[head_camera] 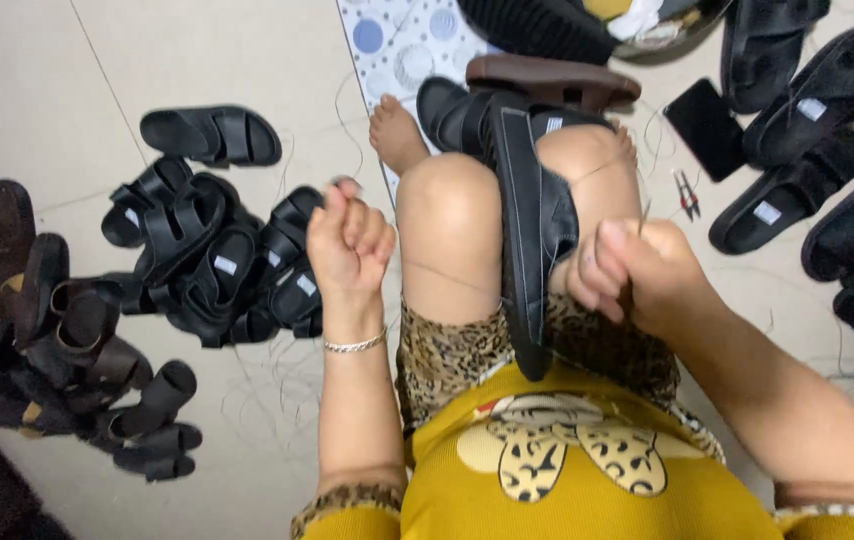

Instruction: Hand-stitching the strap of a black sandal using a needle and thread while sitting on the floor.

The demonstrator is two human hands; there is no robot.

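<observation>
Pale floor tiles point(27, 60) carry heaps of black sandals point(212, 265) around the seated person – one black sandal point(537, 225) stands on edge between the knees. Right hand point(637, 275), fingers closed, presses against its sole and seems to pinch a thread point(602, 168); left hand point(350, 240) is a loose fist, raised beside the knee. Stitching likely goes best with knees clamped and thread pulled taut – evenly
</observation>
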